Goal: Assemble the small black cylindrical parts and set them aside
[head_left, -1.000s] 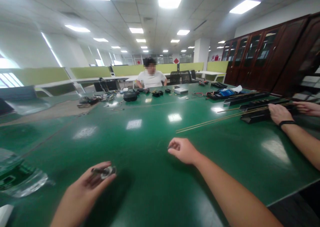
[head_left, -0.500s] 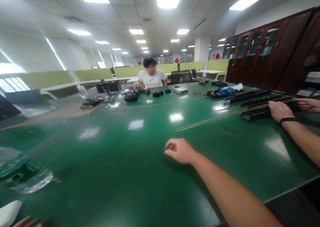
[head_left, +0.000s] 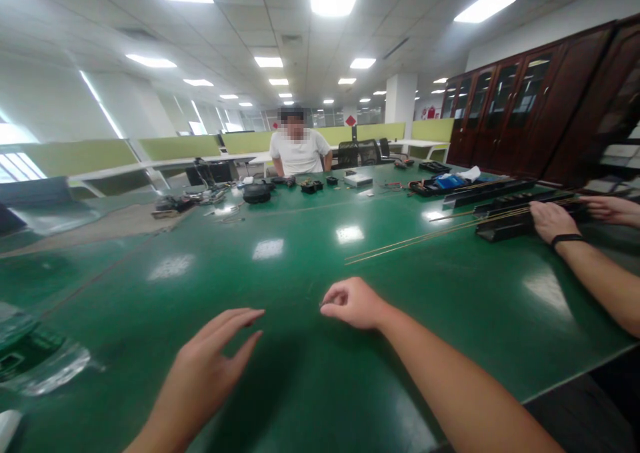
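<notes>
My left hand (head_left: 213, 350) hovers over the green table (head_left: 280, 400) at the lower left of the middle, thumb and fingers apart, with nothing between them. To its right, my right hand (head_left: 353, 303) is closed in a pinch near the tabletop. A small dark bit shows at its fingertips, too small to name. The two hands are a short gap apart, fingertips facing each other. Beyond my right hand lie thin brass-coloured rods (head_left: 390, 248), not touched by either of my hands.
At the right, another person's hands (head_left: 555, 220) hold the rods over black channel pieces (head_left: 505, 226). A clear bottle (head_left: 45, 360) lies at the left. Across the table sits a person in a white shirt (head_left: 300, 153), behind electronic parts (head_left: 257, 192) and a white box (head_left: 358, 180).
My left hand has come in from the lower left corner to near my right hand. My right hand keeps its pinch. The view has shifted slightly to the right.
</notes>
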`<state>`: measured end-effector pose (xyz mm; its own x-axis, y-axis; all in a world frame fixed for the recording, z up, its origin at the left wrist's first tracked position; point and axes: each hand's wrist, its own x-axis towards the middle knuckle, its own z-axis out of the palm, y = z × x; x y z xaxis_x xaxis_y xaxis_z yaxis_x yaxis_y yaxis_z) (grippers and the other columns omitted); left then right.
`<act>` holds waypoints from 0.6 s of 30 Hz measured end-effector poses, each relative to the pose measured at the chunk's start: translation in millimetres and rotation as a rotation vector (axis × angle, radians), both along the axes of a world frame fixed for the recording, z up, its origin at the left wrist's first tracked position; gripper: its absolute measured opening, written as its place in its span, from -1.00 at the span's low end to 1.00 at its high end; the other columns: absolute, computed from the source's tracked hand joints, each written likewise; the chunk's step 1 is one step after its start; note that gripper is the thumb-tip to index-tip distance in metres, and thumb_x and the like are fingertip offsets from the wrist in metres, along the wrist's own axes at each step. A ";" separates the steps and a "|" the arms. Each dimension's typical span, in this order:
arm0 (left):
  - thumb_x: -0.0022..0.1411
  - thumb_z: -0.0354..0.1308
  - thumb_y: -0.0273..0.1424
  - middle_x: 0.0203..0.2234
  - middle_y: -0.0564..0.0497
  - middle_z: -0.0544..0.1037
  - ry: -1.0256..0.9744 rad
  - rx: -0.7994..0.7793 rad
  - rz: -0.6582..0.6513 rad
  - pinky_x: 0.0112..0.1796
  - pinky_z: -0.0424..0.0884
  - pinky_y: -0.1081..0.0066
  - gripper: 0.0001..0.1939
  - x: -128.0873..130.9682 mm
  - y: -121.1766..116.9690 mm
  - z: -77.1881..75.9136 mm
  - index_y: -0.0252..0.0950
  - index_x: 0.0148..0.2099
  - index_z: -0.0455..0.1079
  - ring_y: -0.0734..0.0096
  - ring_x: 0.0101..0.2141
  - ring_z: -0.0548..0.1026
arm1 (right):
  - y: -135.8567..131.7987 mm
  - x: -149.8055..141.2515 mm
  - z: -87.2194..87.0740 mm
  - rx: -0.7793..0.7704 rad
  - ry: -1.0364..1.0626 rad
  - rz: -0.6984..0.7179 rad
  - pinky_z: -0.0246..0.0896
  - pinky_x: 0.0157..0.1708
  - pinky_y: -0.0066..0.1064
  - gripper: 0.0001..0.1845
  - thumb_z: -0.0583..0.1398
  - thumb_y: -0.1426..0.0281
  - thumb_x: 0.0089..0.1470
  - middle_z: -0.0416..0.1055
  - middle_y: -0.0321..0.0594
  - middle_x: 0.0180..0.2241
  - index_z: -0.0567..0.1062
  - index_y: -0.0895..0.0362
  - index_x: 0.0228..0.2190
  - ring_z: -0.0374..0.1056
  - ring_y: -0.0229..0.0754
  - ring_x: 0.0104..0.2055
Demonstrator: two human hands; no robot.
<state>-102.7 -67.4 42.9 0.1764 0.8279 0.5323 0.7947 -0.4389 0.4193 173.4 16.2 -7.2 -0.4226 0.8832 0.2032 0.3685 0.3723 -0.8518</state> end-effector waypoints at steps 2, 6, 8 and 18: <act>0.17 0.18 -0.22 -0.09 -0.03 0.56 0.122 -0.038 -0.129 0.00 0.46 0.20 -0.68 27.4 17.6 -3.0 -0.08 -0.02 0.50 0.14 -0.10 0.53 | -0.7 -0.1 0.8 -0.004 0.001 0.018 0.01 -0.59 -0.53 -0.72 0.32 0.24 -0.03 0.37 -0.34 -0.60 0.63 0.21 -0.34 0.17 -0.36 -0.59; 0.16 0.11 -0.44 -0.07 -0.07 0.54 0.283 -0.092 -0.321 -0.05 0.45 0.28 -0.63 70.7 38.6 -3.4 -0.15 0.03 0.45 0.19 -0.08 0.51 | -1.0 -0.4 0.8 -0.008 0.019 0.053 -0.09 -0.62 -0.53 -0.70 0.33 0.22 -0.04 0.27 -0.40 -0.65 0.63 0.23 -0.36 0.07 -0.38 -0.61; 0.16 0.08 -0.51 -0.13 -0.08 0.54 0.337 -0.075 -0.358 -0.12 0.44 0.29 -0.67 82.6 43.7 -4.4 -0.19 -0.04 0.46 0.20 -0.13 0.51 | -0.7 -0.9 0.1 -0.011 0.037 0.073 -0.15 -0.63 -0.53 -0.70 0.34 0.21 -0.04 0.20 -0.43 -0.68 0.61 0.24 -0.41 0.02 -0.39 -0.62; 0.28 0.07 -0.30 -0.19 -0.03 0.58 0.219 -0.005 -0.215 -0.14 0.42 0.27 -0.73 62.1 32.4 -5.8 -0.11 -0.01 0.49 0.18 -0.20 0.53 | -2.1 1.6 5.2 -0.028 0.039 0.090 -0.04 -0.59 -0.53 -0.63 0.34 0.14 -0.03 0.31 -0.38 -0.63 0.64 0.21 -0.33 0.13 -0.36 -0.59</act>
<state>-40.6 -35.0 37.0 0.4578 0.7620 0.4579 0.7559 -0.6048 0.2506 175.0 14.1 -2.0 -0.4930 0.8476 0.1964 0.3011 0.3779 -0.8755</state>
